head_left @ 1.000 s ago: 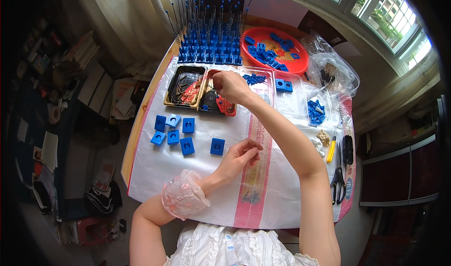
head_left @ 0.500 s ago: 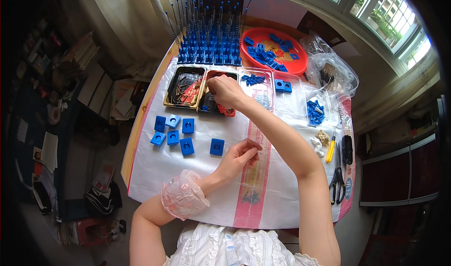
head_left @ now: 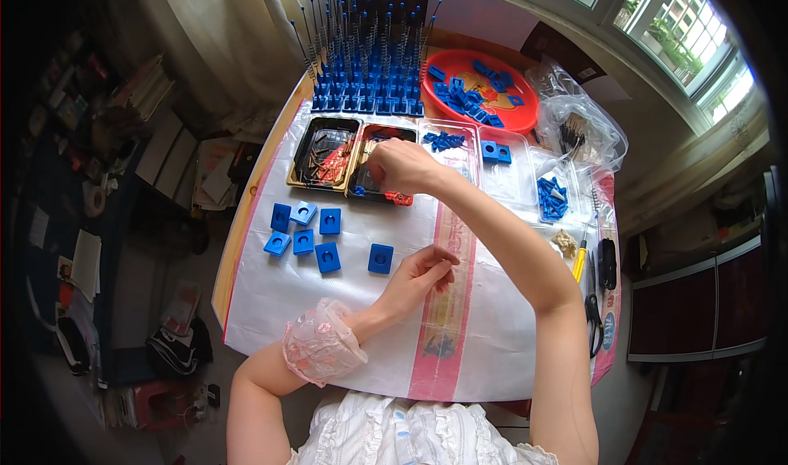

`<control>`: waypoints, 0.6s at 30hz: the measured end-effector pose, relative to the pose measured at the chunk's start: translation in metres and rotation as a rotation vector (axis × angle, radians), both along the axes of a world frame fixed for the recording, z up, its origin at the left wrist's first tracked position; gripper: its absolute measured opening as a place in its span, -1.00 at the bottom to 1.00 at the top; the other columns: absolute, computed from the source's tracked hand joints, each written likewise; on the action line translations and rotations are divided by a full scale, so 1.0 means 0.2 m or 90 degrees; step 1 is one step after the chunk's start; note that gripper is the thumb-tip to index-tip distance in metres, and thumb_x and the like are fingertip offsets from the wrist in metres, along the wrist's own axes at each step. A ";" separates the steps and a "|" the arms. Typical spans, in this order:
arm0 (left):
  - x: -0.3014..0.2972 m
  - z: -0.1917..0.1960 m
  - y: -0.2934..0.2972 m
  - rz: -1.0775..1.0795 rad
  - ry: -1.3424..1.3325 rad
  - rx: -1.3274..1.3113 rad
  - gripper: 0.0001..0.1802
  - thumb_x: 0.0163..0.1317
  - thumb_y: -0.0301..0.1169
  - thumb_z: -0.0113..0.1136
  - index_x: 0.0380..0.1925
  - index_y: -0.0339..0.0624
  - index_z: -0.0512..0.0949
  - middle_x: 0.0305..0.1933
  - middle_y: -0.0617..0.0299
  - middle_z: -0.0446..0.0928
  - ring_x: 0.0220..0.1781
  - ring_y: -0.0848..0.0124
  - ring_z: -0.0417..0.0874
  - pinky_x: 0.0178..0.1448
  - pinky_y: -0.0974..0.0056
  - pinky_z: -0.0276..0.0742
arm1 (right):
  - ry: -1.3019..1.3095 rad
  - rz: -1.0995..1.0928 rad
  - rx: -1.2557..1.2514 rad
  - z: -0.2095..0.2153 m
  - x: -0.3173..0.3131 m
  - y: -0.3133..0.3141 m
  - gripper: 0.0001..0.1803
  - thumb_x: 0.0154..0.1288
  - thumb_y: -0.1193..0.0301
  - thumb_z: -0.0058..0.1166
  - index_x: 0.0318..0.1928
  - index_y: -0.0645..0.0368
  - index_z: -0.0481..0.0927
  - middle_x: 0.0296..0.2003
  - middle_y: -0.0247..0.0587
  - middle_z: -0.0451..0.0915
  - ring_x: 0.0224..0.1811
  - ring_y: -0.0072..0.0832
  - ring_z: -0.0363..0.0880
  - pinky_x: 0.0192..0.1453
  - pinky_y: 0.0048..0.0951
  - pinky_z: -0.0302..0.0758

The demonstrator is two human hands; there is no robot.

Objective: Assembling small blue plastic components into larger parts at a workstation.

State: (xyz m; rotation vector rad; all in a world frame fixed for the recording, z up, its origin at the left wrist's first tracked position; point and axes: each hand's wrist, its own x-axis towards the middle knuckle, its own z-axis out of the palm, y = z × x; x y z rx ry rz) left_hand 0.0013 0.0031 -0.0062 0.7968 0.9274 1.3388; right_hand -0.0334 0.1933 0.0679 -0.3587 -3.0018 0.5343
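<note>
My right hand (head_left: 404,168) reaches into the right-hand black tray (head_left: 361,179), its fingers bent down and pressed together; what they hold, if anything, is hidden beneath the hand. A few small blue pieces (head_left: 359,190) lie in that tray. My left hand (head_left: 420,278) hovers low over the sheet with curled fingers, thumb close to them, and I cannot make out anything in its grip. Just left of it lies a blue square block (head_left: 380,258) with a round recess. Several similar blue blocks (head_left: 327,257) lie farther left. The left black tray (head_left: 305,182) holds thin metal pins (head_left: 332,160).
Rows of blue parts with upright springs and rods (head_left: 369,79) stand at the back. Behind on the right are a red basin (head_left: 525,104) of blue blocks and clear boxes (head_left: 513,187). A yellow-handled tool (head_left: 580,261), black scissors (head_left: 593,325) and a black object (head_left: 607,264) line the right edge.
My right hand has shifted slightly right and nearer within the black tray, and its elbow has swung out to the right, covering part of the scissors. My left hand stays almost still.
</note>
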 end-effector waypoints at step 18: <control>-0.21 0.41 -0.02 0.172 0.495 0.055 -0.84 0.40 -0.42 0.13 -0.20 -0.31 0.60 -0.44 0.29 0.58 -0.43 0.61 0.54 -0.34 0.43 0.47 | -0.099 -0.002 0.150 -0.11 0.02 0.07 -0.87 -0.23 0.48 0.26 -0.52 0.11 0.69 -0.47 -0.06 0.67 -0.31 -0.09 0.69 -0.33 -0.15 0.57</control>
